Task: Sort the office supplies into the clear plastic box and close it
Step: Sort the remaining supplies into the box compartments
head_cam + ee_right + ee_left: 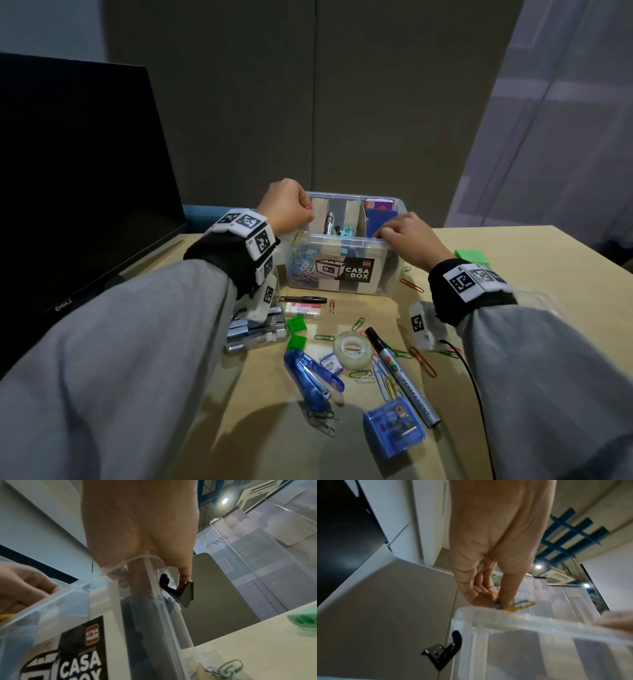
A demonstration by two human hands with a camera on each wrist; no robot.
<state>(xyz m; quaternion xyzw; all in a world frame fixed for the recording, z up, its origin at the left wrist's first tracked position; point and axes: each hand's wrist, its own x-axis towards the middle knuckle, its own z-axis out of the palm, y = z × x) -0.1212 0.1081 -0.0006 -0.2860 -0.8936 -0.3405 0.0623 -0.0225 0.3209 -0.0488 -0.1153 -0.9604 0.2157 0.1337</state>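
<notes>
The clear plastic box (342, 238) with a "CASA BOX" label stands open at the table's middle, split into compartments that hold paper clips, a marker and blue items. My left hand (308, 214) hovers over its left rear corner and pinches a yellow paper clip (520, 605) just above the rim (522, 620). My right hand (383, 233) grips the front right rim (96, 585), fingers inside the wall and thumb outside. On the table in front lie a blue stapler (310, 377), a tape roll (352, 349), a permanent marker (400, 373), a blue pin box (394, 428) and several loose paper clips.
A black monitor (68, 188) stands at the left. Staple boxes (257, 329), green binder clips (296, 323), a black pen (301, 299) and a white eraser (303, 310) lie before the box. A green object (472, 257) and a clear lid (534, 298) lie at the right.
</notes>
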